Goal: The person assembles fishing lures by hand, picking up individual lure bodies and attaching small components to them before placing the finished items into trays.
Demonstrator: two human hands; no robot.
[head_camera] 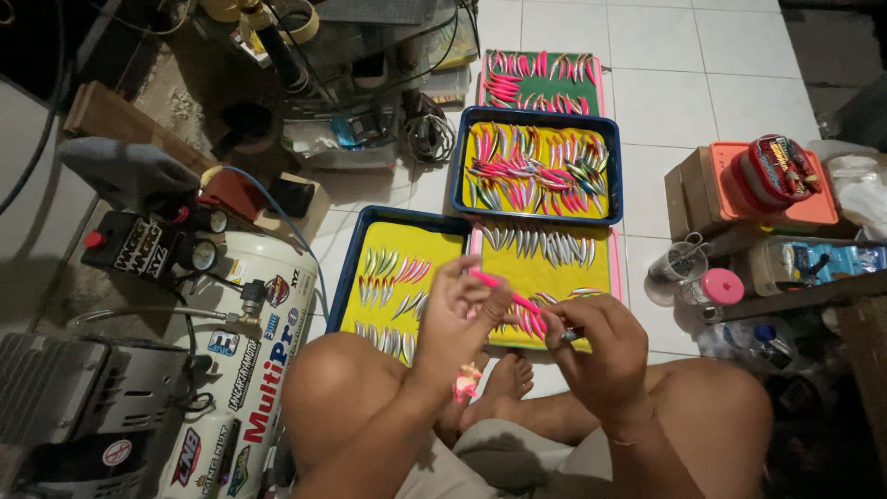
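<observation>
I sit cross-legged on a white tiled floor. My left hand (459,310) grips a slim pink fish-shaped lure (490,280) by one end. The lure stretches toward my right hand (596,342), whose fingers pinch a small dark tool or lure tip close to it. Just beyond my hands lie a blue-rimmed yellow tray (355,263) with rows of silver and pink lures and a pink-rimmed yellow tray (615,268) with more. A small pink object (467,379) lies by my foot.
Farther off sit another blue-rimmed yellow tray (614,166) full of lures and a green mat (545,92) with lures. A white air compressor (240,351) stands at my left knee. To the right are an orange-lidded box (730,189), a plastic cup (677,263) and a pink-capped bottle (721,288).
</observation>
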